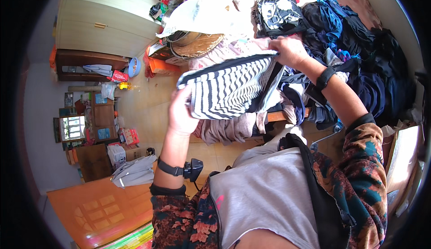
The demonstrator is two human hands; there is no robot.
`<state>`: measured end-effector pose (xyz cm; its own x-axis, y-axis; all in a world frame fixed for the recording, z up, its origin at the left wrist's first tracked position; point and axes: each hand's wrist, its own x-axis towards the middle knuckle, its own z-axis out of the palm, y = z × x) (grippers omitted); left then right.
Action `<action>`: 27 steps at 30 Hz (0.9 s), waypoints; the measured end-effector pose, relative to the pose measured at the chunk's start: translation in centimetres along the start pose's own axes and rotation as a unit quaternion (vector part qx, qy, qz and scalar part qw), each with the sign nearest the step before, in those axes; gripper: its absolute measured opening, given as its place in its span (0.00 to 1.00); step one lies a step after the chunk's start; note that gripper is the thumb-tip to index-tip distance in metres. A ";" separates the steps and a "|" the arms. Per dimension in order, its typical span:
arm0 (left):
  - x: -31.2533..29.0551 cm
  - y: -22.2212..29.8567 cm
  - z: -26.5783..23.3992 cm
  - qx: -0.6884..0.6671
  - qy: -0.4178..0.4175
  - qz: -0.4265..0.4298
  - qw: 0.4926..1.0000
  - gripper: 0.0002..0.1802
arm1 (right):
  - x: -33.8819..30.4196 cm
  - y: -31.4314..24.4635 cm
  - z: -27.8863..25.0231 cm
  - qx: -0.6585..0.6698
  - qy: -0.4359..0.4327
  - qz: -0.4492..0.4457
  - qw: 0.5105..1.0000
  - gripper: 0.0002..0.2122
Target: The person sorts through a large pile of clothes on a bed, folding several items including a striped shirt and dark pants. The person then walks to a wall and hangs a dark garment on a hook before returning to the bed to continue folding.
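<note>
A garment with wavy black and white stripes (231,89) and a dark band along its top edge is stretched between my two hands. My left hand (182,109) is closed on its left end. At the upper right corner, the fingers of my right hand (289,52) pinch the other end. The cloth hangs slightly slack between them, over the near edge of a heap of laundry. Whether it is a top or a bottom does not show. Just under it lies a greyish-brown garment (224,130), draped over the edge of a wooden-framed bed (287,114).
Dark clothes (379,69) pile up on the right, with a black-and-white printed garment (279,13) beyond. A woven round tray (197,46) and a white plastic sheet (202,15) lie at the far left of the heap. A pale cabinet (103,20) and blue basin (134,67) stand leftward.
</note>
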<state>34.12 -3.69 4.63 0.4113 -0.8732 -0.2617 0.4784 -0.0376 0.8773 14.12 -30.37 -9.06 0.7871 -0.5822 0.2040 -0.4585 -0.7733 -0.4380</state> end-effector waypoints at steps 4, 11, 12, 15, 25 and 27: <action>-1.5 1.7 -0.9 0.094 0.014 -0.012 0.995 0.18 | 1.1 1.6 -0.2 0.319 -0.049 0.232 0.918 0.14; -0.1 -4.3 -5.3 0.678 -0.143 -0.034 0.720 0.64 | 2.2 -4.7 -4.3 0.654 -0.160 0.089 0.734 0.13; 0.3 -5.2 -5.2 0.706 -0.141 -0.103 0.687 0.72 | 2.3 -6.3 -5.0 0.648 -0.199 0.101 0.728 0.13; 1.8 -8.8 -3.4 0.696 -0.172 0.068 0.694 0.64 | 1.7 -10.0 -6.9 0.505 -0.245 0.042 0.827 0.14; 2.9 -6.3 -1.7 -0.048 -0.042 -0.116 0.991 0.20 | 2.0 -2.3 -4.5 0.059 -0.017 -0.070 0.996 0.11; 2.4 -5.2 -1.2 0.024 -0.107 -0.170 0.979 0.22 | 1.5 -0.2 -3.4 0.022 0.001 -0.055 0.998 0.11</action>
<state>33.59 -5.02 -1.03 0.0596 -0.8877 -0.4566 0.5203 -0.3628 0.7731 14.02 -31.97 -5.66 0.8309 -0.4946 0.2547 -0.3509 -0.8212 -0.4500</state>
